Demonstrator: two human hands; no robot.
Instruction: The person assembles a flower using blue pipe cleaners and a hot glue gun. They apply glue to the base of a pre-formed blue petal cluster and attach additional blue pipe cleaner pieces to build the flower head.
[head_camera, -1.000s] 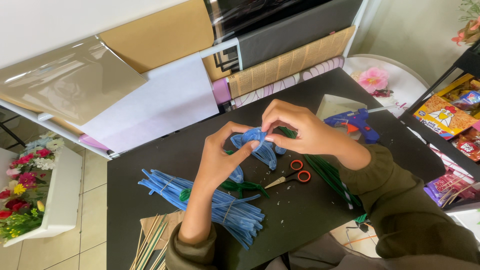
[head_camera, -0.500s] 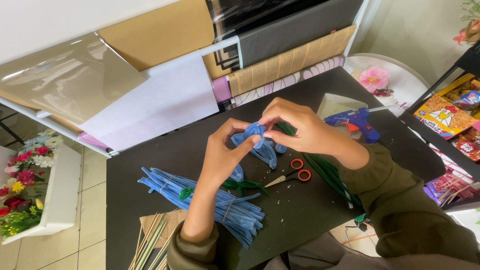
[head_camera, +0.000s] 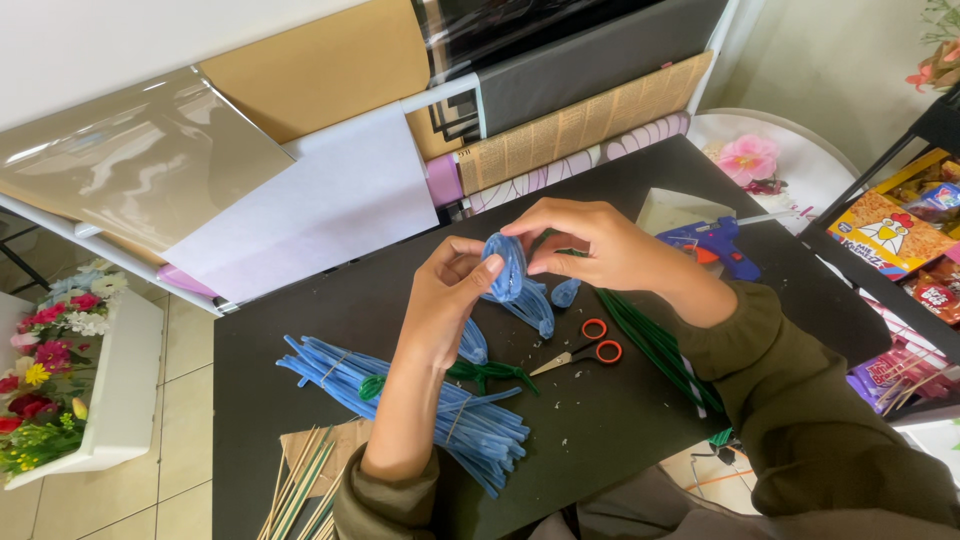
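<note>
Blue loop (head_camera: 507, 268) lifted slightly, both hands' fingers (head_camera: 488, 268) pinching it (closed)

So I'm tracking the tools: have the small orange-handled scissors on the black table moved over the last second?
No. The orange-handled scissors lie at the same spot on the black table, just right of the green pipe-cleaner bundle, handles toward the person's right arm.
</note>
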